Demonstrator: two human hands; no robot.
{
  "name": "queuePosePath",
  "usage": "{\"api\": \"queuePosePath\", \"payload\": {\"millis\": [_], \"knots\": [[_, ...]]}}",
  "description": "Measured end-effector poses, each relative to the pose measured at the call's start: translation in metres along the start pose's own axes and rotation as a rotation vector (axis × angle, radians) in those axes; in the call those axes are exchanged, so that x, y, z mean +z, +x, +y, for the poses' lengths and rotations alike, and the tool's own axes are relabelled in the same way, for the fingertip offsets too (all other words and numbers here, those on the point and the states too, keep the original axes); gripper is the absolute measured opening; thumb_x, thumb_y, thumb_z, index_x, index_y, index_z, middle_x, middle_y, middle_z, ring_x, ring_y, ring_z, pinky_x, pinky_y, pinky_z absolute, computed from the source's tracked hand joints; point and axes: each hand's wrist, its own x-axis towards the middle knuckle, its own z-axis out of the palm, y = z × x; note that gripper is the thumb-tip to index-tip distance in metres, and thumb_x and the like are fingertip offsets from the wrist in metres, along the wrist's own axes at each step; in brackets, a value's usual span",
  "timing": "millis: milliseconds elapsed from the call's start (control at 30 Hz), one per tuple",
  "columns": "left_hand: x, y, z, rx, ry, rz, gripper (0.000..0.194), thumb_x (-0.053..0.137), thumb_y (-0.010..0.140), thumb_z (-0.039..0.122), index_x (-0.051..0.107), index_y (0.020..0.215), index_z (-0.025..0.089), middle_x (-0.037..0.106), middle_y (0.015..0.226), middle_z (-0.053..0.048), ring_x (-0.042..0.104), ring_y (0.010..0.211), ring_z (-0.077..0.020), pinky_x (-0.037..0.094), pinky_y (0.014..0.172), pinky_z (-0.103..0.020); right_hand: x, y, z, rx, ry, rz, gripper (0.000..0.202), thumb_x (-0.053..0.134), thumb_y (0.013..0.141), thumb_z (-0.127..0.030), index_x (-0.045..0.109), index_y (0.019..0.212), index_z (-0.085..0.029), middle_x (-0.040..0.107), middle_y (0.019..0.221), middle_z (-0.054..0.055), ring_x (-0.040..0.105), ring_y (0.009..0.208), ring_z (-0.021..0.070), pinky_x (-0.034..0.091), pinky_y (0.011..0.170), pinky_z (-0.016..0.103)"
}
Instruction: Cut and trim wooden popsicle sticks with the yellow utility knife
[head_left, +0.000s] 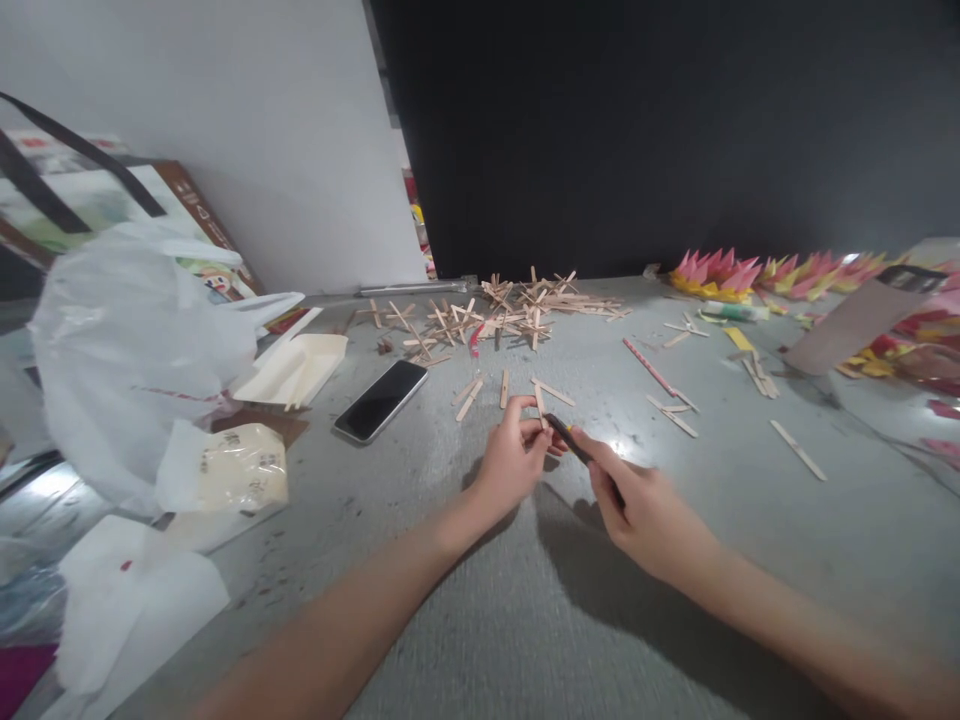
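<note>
My left hand (517, 450) is closed on a wooden craft stick (539, 400), held tilted up between thumb and fingers just above the table. In my right hand (645, 505) is a slim dark tool (568, 438) that looks like a utility knife. Its front end meets the lower part of the stick, close to my left fingertips; the blade is too small to make out. Just beyond my hands lie a few loose craft sticks (505, 388). Farther back is a heap of craft sticks (536, 310), several of them joined into crossed shapes.
A phone (382, 398) lies left of my hands, near a paper tray (304, 368), a plastic bag (127, 350) and wrapped food (244, 465). To the right are a pink patterned strip (649, 367), scattered sticks (797, 450) and pink-and-yellow paper flowers (716, 275). A dark panel (675, 130) rises behind.
</note>
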Motion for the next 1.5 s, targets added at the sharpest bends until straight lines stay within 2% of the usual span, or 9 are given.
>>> {"api": "queuePosePath", "payload": {"millis": [133,233,433,667,833,1033,1167,1300,1500], "knots": [[-0.001,0.000,0.002,0.001,0.032,0.008,0.026,0.058,0.099,0.031,0.047,0.121,0.022,0.077,0.088,-0.004,0.077,0.075,-0.0183,0.061,0.072,-0.030,0.002,0.000,0.001,0.011,0.017,-0.017,0.054,0.038,0.101,-0.022,0.049,0.153,-0.014,0.066,0.067,0.002,0.052,0.044,0.0133,0.040,0.052,0.023],[-0.001,-0.001,0.001,0.002,0.104,-0.002,0.022,0.056,0.100,0.029,0.050,0.120,0.022,0.076,0.088,-0.004,0.076,0.074,-0.0173,0.061,0.073,-0.030,0.001,-0.001,0.000,0.046,0.033,-0.031,0.051,0.038,0.103,-0.024,0.051,0.151,-0.016,0.061,0.061,-0.001,0.046,0.041,0.0126,0.036,0.049,0.022],[0.000,0.000,0.001,-0.058,0.037,-0.027,0.028,0.056,0.100,0.029,0.045,0.124,0.022,0.077,0.088,-0.005,0.078,0.075,-0.0196,0.064,0.075,-0.034,0.001,0.002,-0.003,0.065,0.075,-0.035,0.050,0.036,0.104,-0.027,0.052,0.150,-0.015,0.059,0.060,-0.002,0.046,0.042,0.0133,0.036,0.050,0.023],[-0.003,-0.003,0.005,-0.001,0.237,-0.038,0.021,0.050,0.101,0.024,0.050,0.122,0.022,0.074,0.084,-0.003,0.074,0.071,-0.0169,0.060,0.069,-0.030,0.000,-0.001,-0.002,0.120,0.121,-0.048,0.047,0.037,0.106,-0.030,0.053,0.149,-0.018,0.053,0.056,-0.005,0.042,0.040,0.0126,0.035,0.050,0.023],[0.000,-0.002,0.005,-0.043,0.048,-0.028,0.026,0.053,0.101,0.032,0.046,0.124,0.022,0.074,0.082,-0.003,0.074,0.068,-0.0177,0.061,0.067,-0.030,0.000,0.000,-0.006,0.100,0.121,-0.045,0.049,0.036,0.105,-0.030,0.053,0.149,-0.014,0.054,0.056,-0.004,0.043,0.040,0.0131,0.035,0.051,0.024],[-0.003,-0.002,0.003,-0.017,0.203,-0.034,0.024,0.054,0.099,0.026,0.053,0.123,0.022,0.074,0.081,-0.002,0.072,0.067,-0.0157,0.059,0.068,-0.029,0.000,-0.003,-0.005,0.120,0.153,-0.042,0.048,0.036,0.106,-0.030,0.053,0.148,-0.013,0.055,0.055,-0.003,0.045,0.039,0.0135,0.037,0.050,0.024],[-0.002,-0.003,0.004,-0.036,0.146,-0.046,0.025,0.052,0.101,0.029,0.049,0.125,0.021,0.074,0.081,-0.003,0.073,0.067,-0.0174,0.058,0.065,-0.029,0.003,-0.004,-0.003,0.124,0.142,-0.046,0.048,0.038,0.106,-0.030,0.051,0.150,-0.016,0.062,0.063,-0.001,0.051,0.043,0.0145,0.039,0.052,0.024],[0.001,-0.003,0.003,-0.020,0.146,0.006,0.031,0.052,0.102,0.035,0.048,0.129,0.021,0.073,0.080,-0.003,0.073,0.070,-0.0181,0.059,0.069,-0.031,0.001,-0.001,-0.006,0.121,0.143,-0.045,0.048,0.036,0.106,-0.031,0.050,0.150,-0.018,0.068,0.071,0.003,0.055,0.047,0.0156,0.041,0.055,0.025],[-0.001,-0.001,0.000,0.003,0.308,0.013,0.045,0.048,0.104,0.031,0.045,0.148,0.023,0.072,0.083,-0.002,0.068,0.068,-0.0165,0.056,0.068,-0.029,-0.011,0.004,-0.006,0.144,0.180,-0.065,0.047,0.035,0.108,-0.032,0.054,0.148,-0.016,0.060,0.060,-0.001,0.047,0.042,0.0137,0.033,0.048,0.024]]}}
